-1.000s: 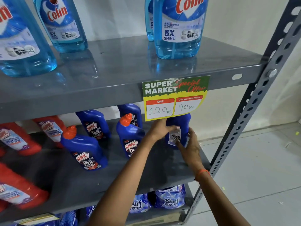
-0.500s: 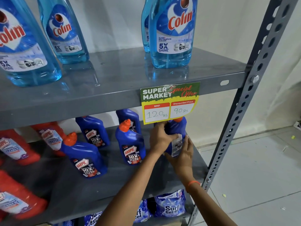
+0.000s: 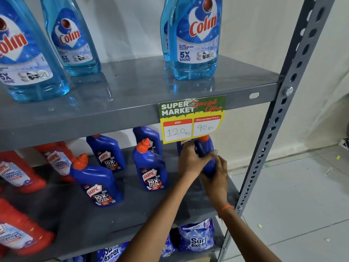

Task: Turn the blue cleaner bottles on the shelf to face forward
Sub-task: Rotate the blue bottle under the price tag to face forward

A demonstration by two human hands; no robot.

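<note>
Both hands are on the rightmost blue bottle (image 3: 204,154), which stands on the middle shelf (image 3: 132,210) directly beneath the price card (image 3: 192,119). The left hand (image 3: 190,160) wraps its upper body from the left, fingers curled round it; the right hand (image 3: 217,174) cups the lower part, fingers pressed against its side. No label shows on this bottle from here, only plain blue plastic and an orange cap tucked under the card, so I'd judge the turn is partway through. The next move looks like a further twist about its upright axis until the printed face comes forward, then letting go.

To the left of the card, four more blue bottles (image 3: 151,169) stand with labels outward: "HARPIC", "10X TOTAL CLEAN". Farther left are red Harpic bottles (image 3: 20,173), their wording blurred. The card itself reads "SUPER MARKET", "Special Offer", "MRP 120 Rs", "Discounted Price 90 Rs". Above it, pale blue bottles (image 3: 194,40) read "Colin", "Glass & Multisurface Cleaner", "5X SHINE". Below it, packets (image 3: 196,237) read "Surf excel".
</note>
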